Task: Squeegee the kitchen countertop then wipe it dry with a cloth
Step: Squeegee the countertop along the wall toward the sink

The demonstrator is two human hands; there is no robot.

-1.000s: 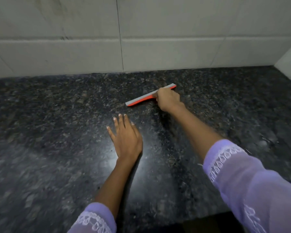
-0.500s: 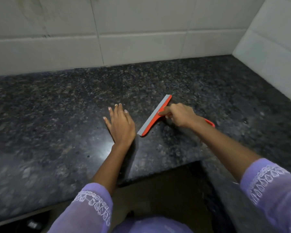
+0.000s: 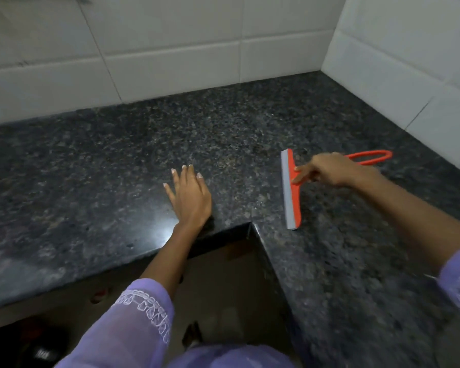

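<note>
An orange squeegee [image 3: 292, 192] with a grey rubber blade lies on the dark speckled granite countertop [image 3: 117, 160], blade pointing left and running front to back. My right hand [image 3: 329, 171] grips its handle near the head, two fingers stretched onto the orange head; the looped handle end sticks out to the right behind the hand. My left hand [image 3: 189, 197] rests flat on the counter, fingers spread, close to the inner corner of the L-shaped edge. No cloth is in view.
White tiled walls [image 3: 170, 49] rise at the back and on the right, meeting in a corner. The counter's front edge [image 3: 250, 227] forms an inner corner just in front of me. Below it lie a dim floor and dark objects.
The squeegee has swung round and moved right, its blade now running front to back. The view has shifted right, showing the wall corner and counter edge. My left hand stayed flat.
</note>
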